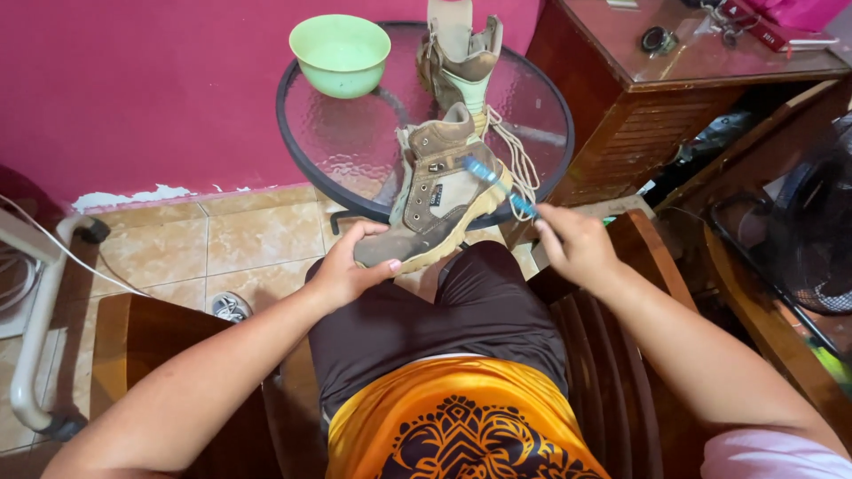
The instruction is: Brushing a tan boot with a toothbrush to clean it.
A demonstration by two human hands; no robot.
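Observation:
A brown and tan boot (435,200) lies tilted across my knee, its toe gripped by my left hand (346,266). My right hand (577,244) holds a blue toothbrush (500,186) whose head rests against the boot's heel side, near the tan sole. A second matching boot (461,58) stands upright on the round glass table (355,142), its cream laces hanging down by the first boot. A pale green bowl (341,53) sits on the table's far left.
A dark wooden cabinet (692,80) with small items on top stands to the right. A black fan (816,231) is at the far right. A white metal frame (40,310) stands at the left on the tiled floor. I sit on a wooden chair (612,355).

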